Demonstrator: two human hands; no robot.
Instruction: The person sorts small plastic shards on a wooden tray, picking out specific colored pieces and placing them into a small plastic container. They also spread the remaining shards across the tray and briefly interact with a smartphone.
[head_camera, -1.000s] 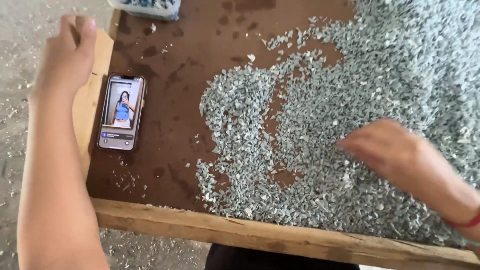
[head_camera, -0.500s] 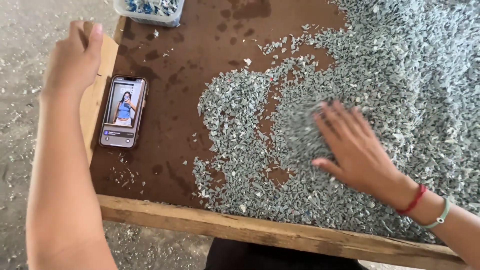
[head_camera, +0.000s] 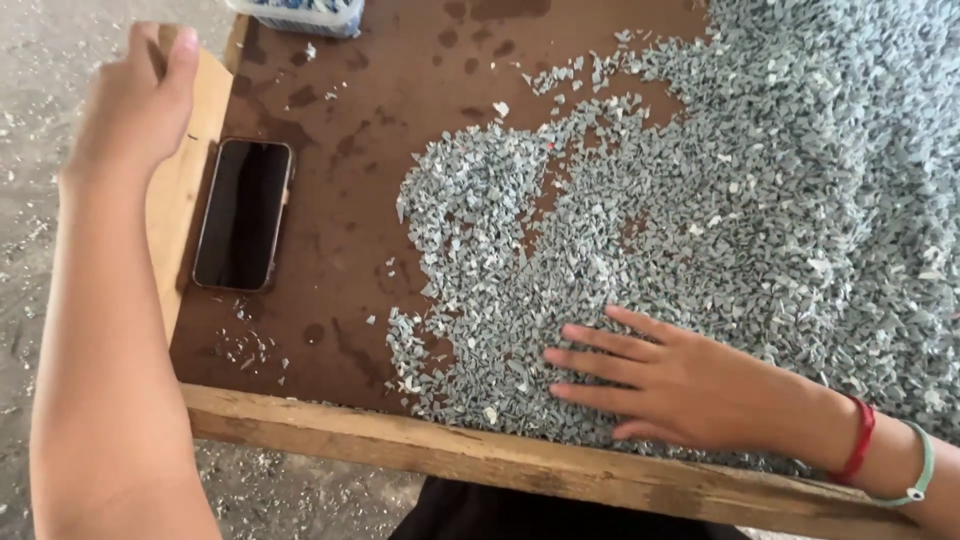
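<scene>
On grey chips, right hand flat — fingers leftward

My work surface is a brown board table with a raw wooden rim. On it lie a broad spread of grey-blue plastic chips, a dark-screened phone near the left rim, and a white basket at the far edge.

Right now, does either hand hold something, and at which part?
The left hand grips the wooden frame at its left rail. The right hand holds nothing; it lies flat on the grey-blue chips.
</scene>
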